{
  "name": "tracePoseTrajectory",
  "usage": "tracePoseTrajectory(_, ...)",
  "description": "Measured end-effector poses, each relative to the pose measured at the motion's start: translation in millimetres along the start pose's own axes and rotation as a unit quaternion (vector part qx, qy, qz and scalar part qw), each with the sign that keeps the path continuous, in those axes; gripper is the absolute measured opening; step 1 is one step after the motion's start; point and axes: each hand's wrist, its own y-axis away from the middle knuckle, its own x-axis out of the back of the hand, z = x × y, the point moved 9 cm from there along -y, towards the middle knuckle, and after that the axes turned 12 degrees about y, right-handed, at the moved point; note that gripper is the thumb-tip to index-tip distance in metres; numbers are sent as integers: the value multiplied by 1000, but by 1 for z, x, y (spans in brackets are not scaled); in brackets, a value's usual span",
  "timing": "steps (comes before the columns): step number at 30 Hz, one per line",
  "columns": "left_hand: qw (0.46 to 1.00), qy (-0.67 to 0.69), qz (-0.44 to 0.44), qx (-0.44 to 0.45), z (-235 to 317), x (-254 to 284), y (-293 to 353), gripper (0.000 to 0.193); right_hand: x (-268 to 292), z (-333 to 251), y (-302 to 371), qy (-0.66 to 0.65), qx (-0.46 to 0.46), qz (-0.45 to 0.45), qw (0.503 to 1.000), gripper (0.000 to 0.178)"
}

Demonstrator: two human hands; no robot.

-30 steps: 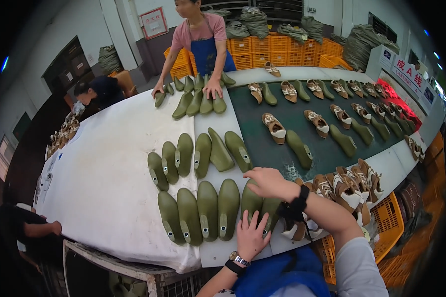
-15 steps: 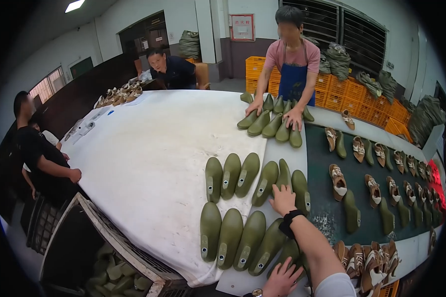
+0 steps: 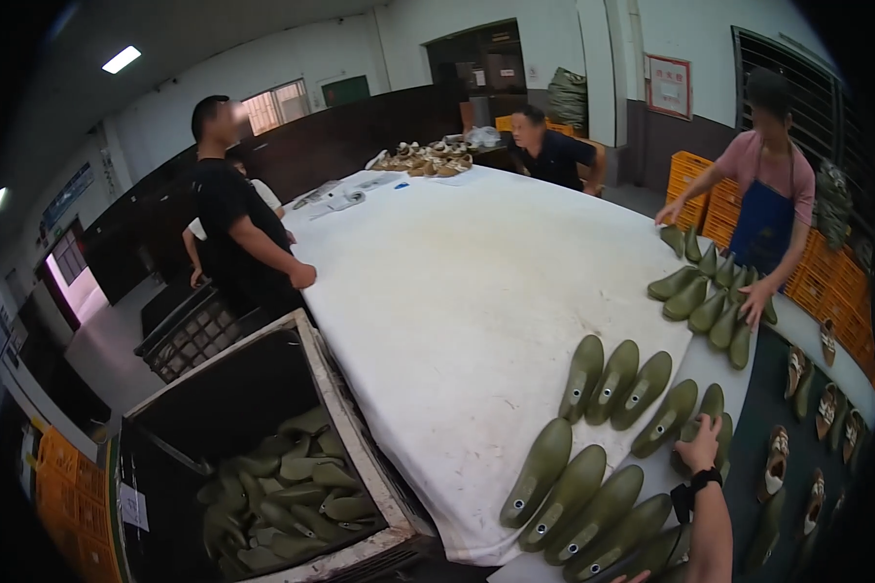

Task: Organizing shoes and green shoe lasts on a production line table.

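Note:
Green shoe lasts lie in two rows on the near right corner of the white-covered table. My right hand [image 3: 700, 449], with a black band on the wrist, has its fingers curled around a green shoe last [image 3: 713, 400] at the right end of the farther row. Of my left hand [image 3: 634, 578], only a sliver shows at the bottom edge, beside the last nearest me; its fingers are mostly cut off. Closest to it in the near row lies another green shoe last [image 3: 620, 537]. Several more, such as this shoe last [image 3: 585, 377], lie sole up with a round socket showing.
A large bin [image 3: 311, 379] heaped with lasts stands left of the table [image 3: 437, 282]. Across the table, a person in a blue apron [image 3: 763, 228] handles more lasts [image 3: 705, 311]. A person in black [image 3: 238, 219] stands at the left. Shoes [image 3: 776, 462] sit on the green surface at right.
The view has swung left, bringing the bin into fuller sight. My left hand has nearly left the picture at the bottom. My right hand stays at the farther row, now around a last.

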Motion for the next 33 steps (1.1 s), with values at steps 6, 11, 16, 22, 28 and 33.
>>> tracePoseTrajectory(6, 999, -23, 19, 36, -2, 4, 1, 59, -18, -10, 7, -517, -104, -116, 842, 57)
tracePoseTrajectory(11, 990, -120, 56, 49, -12, -27, 10, 54, -5, 15, -7, -98, 128, -24, 987, 46)
tracePoseTrajectory(16, 985, -160, 55, 26, -19, -47, 16, 49, 65, 14, 32, 297, 97, 59, 948, 50)
tracePoseTrajectory(22, 999, -6, 2, 32, 16, 25, -9, 59, 43, 74, 31, 212, 45, -175, 960, 74)
tracePoseTrajectory(28, 994, -52, -45, 82, 14, 17, -10, 62, 65, 113, 41, 253, 49, -124, 958, 65)
tracePoseTrajectory(33, 996, -59, -38, 49, 29, 5, -20, 57, 56, 211, 70, 184, -61, -148, 970, 57)
